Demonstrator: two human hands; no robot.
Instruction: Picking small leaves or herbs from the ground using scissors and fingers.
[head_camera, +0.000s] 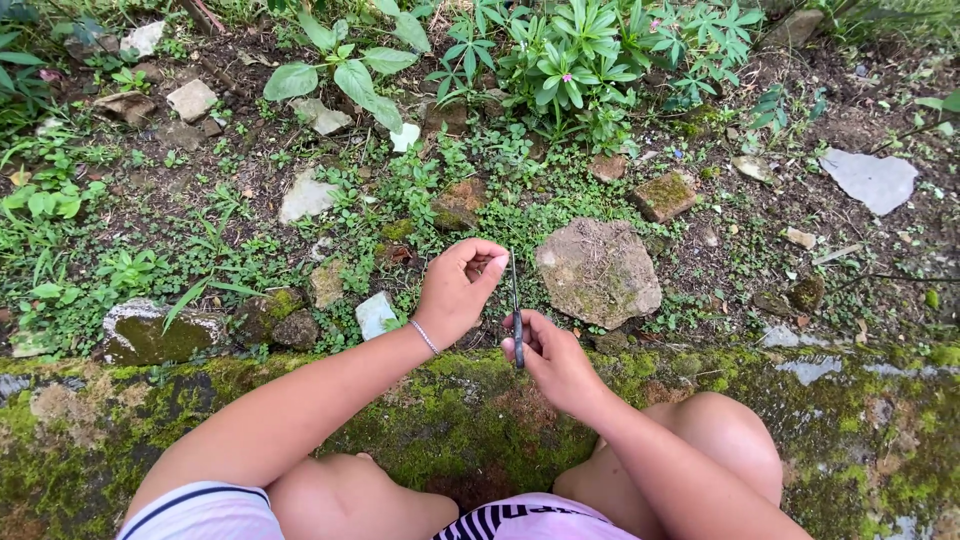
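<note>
My right hand (552, 358) grips the dark handle of a slim tool, likely scissors or a small blade (516, 300), which points away from me over the weedy soil. My left hand (458, 288) is just to its left, fingers curled and pinched together close to the tool's tip; whether it holds a bit of plant is too small to tell. A thin bracelet sits on the left wrist. Both hands hover above the far edge of a mossy stone ledge (470, 410), with my bare knees below it.
A large flat rock (598, 270) lies just right of the hands. Smaller stones (306, 196), a mossy brick piece (664, 194) and low weeds cover the soil. Leafy plants with small pink flowers (575, 60) stand at the back.
</note>
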